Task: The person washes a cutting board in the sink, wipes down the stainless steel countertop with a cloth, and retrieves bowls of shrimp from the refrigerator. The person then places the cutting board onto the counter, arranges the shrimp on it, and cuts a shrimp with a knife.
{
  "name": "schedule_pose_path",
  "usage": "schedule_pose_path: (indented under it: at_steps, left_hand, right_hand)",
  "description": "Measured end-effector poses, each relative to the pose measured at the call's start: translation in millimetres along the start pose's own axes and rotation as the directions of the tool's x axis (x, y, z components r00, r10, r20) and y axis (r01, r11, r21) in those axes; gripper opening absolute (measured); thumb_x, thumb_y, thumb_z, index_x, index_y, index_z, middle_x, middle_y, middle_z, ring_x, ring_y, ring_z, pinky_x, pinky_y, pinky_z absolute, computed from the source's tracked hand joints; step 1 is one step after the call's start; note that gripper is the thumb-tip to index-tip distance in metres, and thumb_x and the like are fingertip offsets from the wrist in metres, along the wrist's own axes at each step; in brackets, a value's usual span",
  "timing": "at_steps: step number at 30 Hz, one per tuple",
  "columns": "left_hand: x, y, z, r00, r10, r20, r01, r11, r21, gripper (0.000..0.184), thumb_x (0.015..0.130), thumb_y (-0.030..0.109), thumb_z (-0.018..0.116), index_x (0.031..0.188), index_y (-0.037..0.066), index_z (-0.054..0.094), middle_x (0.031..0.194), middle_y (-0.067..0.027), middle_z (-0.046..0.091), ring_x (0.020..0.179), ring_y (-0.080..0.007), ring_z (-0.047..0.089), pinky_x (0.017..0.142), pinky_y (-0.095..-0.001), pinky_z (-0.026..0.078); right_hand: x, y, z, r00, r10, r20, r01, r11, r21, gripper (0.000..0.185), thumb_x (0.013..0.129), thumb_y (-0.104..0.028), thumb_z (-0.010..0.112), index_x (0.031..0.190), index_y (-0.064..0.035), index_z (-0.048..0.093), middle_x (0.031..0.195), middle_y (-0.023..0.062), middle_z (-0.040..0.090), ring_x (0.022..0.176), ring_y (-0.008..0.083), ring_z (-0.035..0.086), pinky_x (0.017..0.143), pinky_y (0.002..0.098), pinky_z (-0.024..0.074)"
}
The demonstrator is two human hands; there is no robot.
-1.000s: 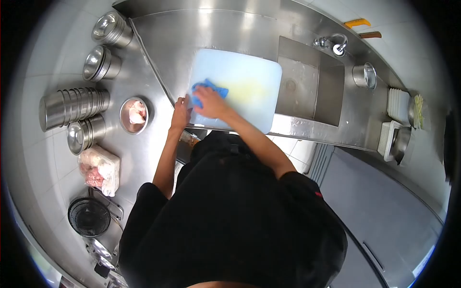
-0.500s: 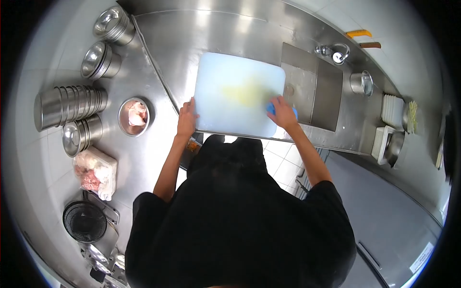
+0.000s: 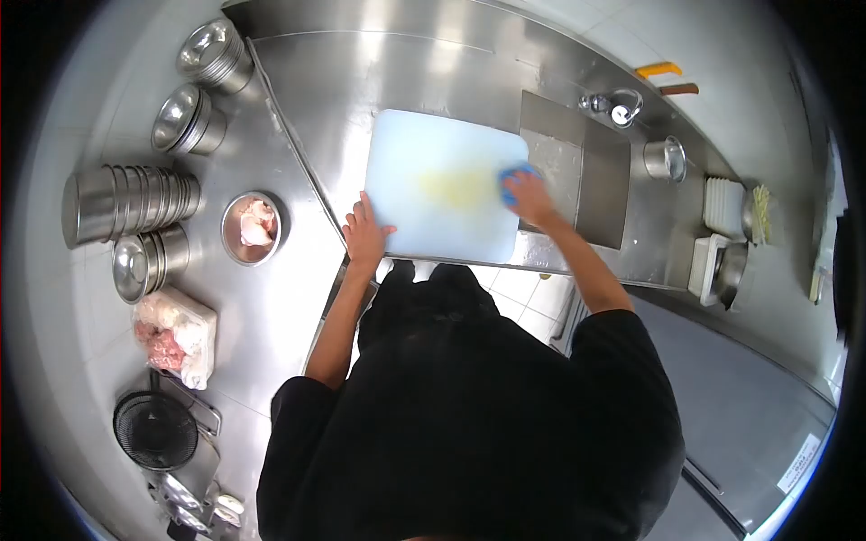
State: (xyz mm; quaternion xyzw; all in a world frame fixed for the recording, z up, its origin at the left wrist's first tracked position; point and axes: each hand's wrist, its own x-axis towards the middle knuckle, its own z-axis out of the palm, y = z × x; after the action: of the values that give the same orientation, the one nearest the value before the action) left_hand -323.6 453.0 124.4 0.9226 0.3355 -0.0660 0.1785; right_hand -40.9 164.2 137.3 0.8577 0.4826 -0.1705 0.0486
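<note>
A pale blue-white cutting board [image 3: 406, 153] with a yellowish stain at its middle lies on the steel counter, beside the sink. At its lower left corner my left hand [image 3: 365, 236] rests with fingers spread and nothing held. My right hand [image 3: 530, 197] is closed on a blue cloth [image 3: 511, 178] at the board's right edge. The palm hides part of the cloth.
On the left counter stand a steel bowl of raw meat [image 3: 256, 225], stacked steel containers [image 3: 135, 203], bagged meat [image 3: 171, 338] and a black strainer [image 3: 155, 431]. A sink [image 3: 552, 171] with a tap [image 3: 622, 110] and a steel pot [image 3: 665, 160] are at right.
From the board's left side, my right hand has carried the blue cloth to the right edge, then slightly up. My left hand's fingers are now spread over the lower left corner.
</note>
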Motion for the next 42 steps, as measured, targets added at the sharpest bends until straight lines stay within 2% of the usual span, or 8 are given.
schedule_pose_path:
  at_steps: [9,16,24,28,32,35,39,42]
  left_hand:
    - [0,1,6,0.999,-0.036,0.032,0.036,0.999,-0.024,0.112,0.071,0.041,0.082,0.153,0.0,0.018,0.138,-0.0148,0.045,0.114,-0.0325,0.052,0.092,-0.0443,0.046]
    - [-1,-5,14,1.0,-0.005,-0.012,0.005,0.999,-0.032,0.11,0.071,0.037,0.081,0.154,0.002,0.018,0.137,-0.0158,0.046,0.114,-0.0363,0.05,0.095,-0.0473,0.044]
    - [-7,-7,17,0.983,0.124,-0.134,-0.122,0.992,0.029,0.094,0.076,0.033,0.08,0.15,0.005,0.029,0.14,-0.0235,0.043,0.125,-0.0413,0.042,0.104,-0.0522,0.036]
    - [-14,61,3,0.97,0.214,-0.115,-0.214,0.977,0.01,0.072,0.083,0.028,0.073,0.144,0.007,0.041,0.139,-0.0229,0.043,0.124,-0.041,0.043,0.104,-0.0529,0.033]
    - [15,147,39,0.78,0.619,-0.094,-0.623,0.754,-0.208,0.045,0.088,0.024,0.068,0.13,0.009,0.057,0.13,-0.0201,0.051,0.12,-0.0367,0.047,0.099,-0.0476,0.041]
    - [15,275,37,0.796,0.556,0.24,-0.382,0.768,-0.514,0.043,0.091,0.025,0.067,0.129,0.008,0.058,0.127,-0.0179,0.054,0.119,-0.0319,0.05,0.094,-0.0397,0.046]
    - [18,430,85,0.666,0.528,0.527,0.0,0.707,-0.708,0.039,0.098,0.032,0.06,0.129,0.008,0.059,0.132,-0.0084,0.053,0.12,-0.0194,0.049,0.094,-0.0326,0.044]
    - [13,542,109,0.572,0.575,0.585,0.016,0.705,-0.709,0.043,0.097,0.037,0.06,0.13,0.008,0.058,0.134,-0.0073,0.052,0.119,-0.0185,0.05,0.095,-0.0336,0.043]
  right_hand:
    - [159,-94,-51,0.844,-0.15,-0.514,0.349,0.882,0.316,0.059,0.071,-0.026,0.076,0.125,-0.0098,0.059,0.127,0.0171,0.059,0.121,0.0388,0.05,0.105,0.0496,0.0383]
    - [113,-156,-22,0.943,-0.221,-0.25,0.276,0.937,0.212,0.059,0.071,-0.026,0.076,0.125,-0.0187,0.054,0.14,0.0113,0.045,0.125,0.0371,0.042,0.104,0.0515,0.0365]
    - [-107,4,7,0.741,0.661,-0.122,-0.323,0.509,0.798,0.047,0.077,-0.014,0.062,0.123,-0.0156,0.052,0.12,0.0154,0.058,0.111,0.036,0.055,0.097,0.0425,0.0452]
    - [-237,106,75,0.508,0.849,0.146,0.26,-0.313,0.913,0.05,0.074,-0.015,0.058,0.124,-0.0139,0.054,0.119,0.0068,0.057,0.112,0.0225,0.055,0.096,0.036,0.0467]
    - [-347,173,11,0.167,0.985,-0.05,0.729,-0.089,0.679,0.061,0.073,-0.013,0.054,0.134,-0.0137,0.05,0.123,0.0089,0.054,0.114,0.024,0.053,0.1,0.0368,0.0447]
    - [-398,229,-26,-0.148,0.927,-0.346,0.227,0.372,0.9,0.067,0.074,-0.01,0.054,0.14,-0.013,0.045,0.128,0.0122,0.051,0.117,0.0271,0.052,0.104,0.0395,0.0424]
    - [-442,348,78,0.139,0.91,-0.39,-0.61,0.389,0.691,0.066,0.076,-0.016,0.066,0.138,-0.013,0.045,0.145,0.0294,0.037,0.132,0.0437,0.041,0.113,0.0455,0.0326]
    - [-442,413,153,-0.08,0.965,-0.25,-0.422,0.194,0.885,0.075,0.076,-0.029,0.072,0.141,-0.0069,0.041,0.151,0.035,0.024,0.14,0.0502,0.025,0.116,0.0515,0.024]
